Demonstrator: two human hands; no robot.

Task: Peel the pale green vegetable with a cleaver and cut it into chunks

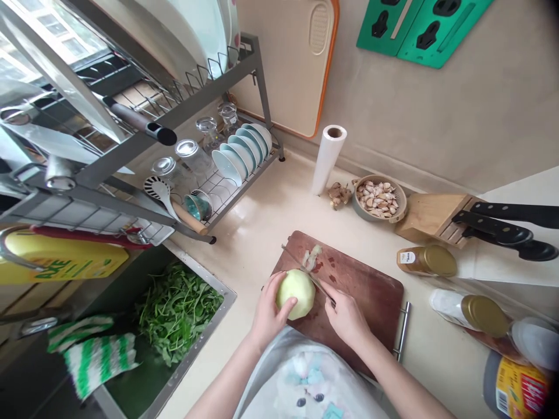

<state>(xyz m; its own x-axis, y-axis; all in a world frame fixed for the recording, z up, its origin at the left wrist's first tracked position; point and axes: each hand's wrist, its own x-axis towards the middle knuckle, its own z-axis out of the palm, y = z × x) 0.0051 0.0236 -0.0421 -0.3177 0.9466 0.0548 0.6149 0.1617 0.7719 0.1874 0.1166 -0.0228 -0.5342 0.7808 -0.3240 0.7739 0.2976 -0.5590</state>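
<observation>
My left hand (269, 308) is wrapped round the side of a peeled, pale green round vegetable (297, 293), thumb over its near side. In my right hand (346, 319) is a knife (293, 258), its thin blade seen nearly edge-on along the vegetable's far right side. Whether the edge cuts into the flesh I cannot tell. Beneath both hands lies a brown cutting board (371, 291). Pale scraps (311, 258) and wet spots are on the board, just beyond the vegetable.
Leafy greens (179, 314) fill part of the sink at left, beside a green-striped cloth (100, 358). A dish rack (262, 75) stands above. Behind the board are a white roll (329, 160), ginger (339, 195), a garlic bowl (379, 199) and a knife block (432, 218). Jars (428, 260) line the right.
</observation>
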